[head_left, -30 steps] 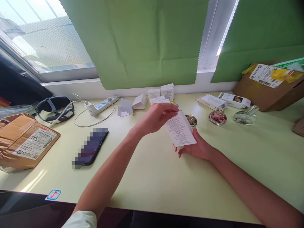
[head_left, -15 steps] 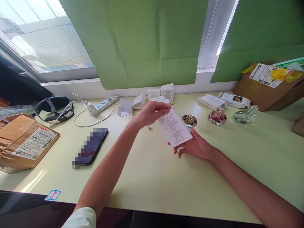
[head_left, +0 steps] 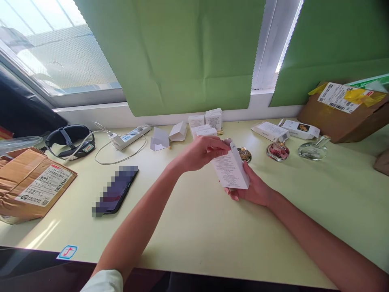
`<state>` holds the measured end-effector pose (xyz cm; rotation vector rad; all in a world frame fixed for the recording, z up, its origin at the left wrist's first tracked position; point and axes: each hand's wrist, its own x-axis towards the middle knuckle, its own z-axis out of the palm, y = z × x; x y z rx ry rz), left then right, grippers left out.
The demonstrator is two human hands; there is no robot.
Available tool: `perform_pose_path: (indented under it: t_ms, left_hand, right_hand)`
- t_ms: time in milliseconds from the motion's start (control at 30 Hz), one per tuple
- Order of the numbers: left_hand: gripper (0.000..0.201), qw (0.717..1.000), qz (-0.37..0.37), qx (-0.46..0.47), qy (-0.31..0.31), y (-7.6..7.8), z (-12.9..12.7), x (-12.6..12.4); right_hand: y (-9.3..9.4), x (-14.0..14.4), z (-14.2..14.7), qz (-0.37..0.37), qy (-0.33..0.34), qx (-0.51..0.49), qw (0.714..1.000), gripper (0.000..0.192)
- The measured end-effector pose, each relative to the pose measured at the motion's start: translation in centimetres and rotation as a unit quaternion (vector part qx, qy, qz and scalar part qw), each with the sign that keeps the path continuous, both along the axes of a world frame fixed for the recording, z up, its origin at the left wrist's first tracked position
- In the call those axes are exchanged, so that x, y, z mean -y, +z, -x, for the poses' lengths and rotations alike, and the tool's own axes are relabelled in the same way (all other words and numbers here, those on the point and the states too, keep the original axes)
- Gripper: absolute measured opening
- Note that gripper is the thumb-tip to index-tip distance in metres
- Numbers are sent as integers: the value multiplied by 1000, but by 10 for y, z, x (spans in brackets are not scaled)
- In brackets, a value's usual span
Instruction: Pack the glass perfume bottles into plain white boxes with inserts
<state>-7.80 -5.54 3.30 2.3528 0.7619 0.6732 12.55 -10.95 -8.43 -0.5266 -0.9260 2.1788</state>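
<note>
A small white carton (head_left: 231, 170) with printed text is held above the pale green table (head_left: 194, 227), near its middle. My right hand (head_left: 255, 188) cradles it from below and behind. My left hand (head_left: 202, 152) pinches its top end, fingers at the open flap. Just behind the carton stands a round glass bottle with a gold top (head_left: 244, 154), partly hidden by it.
Two more glass bottles (head_left: 277, 151) (head_left: 313, 150) and flat white boxes (head_left: 270, 130) sit at the right, small white boxes (head_left: 206, 119) by the wall. A phone (head_left: 117, 188), power strip (head_left: 130, 134), headset (head_left: 69, 140) and cardboard parcels (head_left: 30, 184) (head_left: 346, 109) flank the sides.
The carton has swung from lying flat and tilted left to more upright, showing its side edge. My left hand shifted right onto its top end.
</note>
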Motion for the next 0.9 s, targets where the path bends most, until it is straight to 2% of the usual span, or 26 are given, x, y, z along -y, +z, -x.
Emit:
perform_pose_path:
  t_ms: [167, 333, 567, 900]
  left_hand:
    - [24, 999, -46, -21, -2, 3, 0, 3]
    - [30, 995, -97, -25, 6, -1, -5, 6]
    - [26, 997, -69, 8, 32, -11, -8, 2]
    - [25, 999, -27, 31, 25, -16, -9, 1]
  right_hand:
    - [-2, 0, 1, 4, -19, 5, 1000, 61]
    - [-3, -1, 2, 27, -34, -16, 999, 63]
    - [-3, 0, 3, 21, -35, -2, 999, 61]
    - [-4, 1, 4, 24, -49, 15, 998, 59]
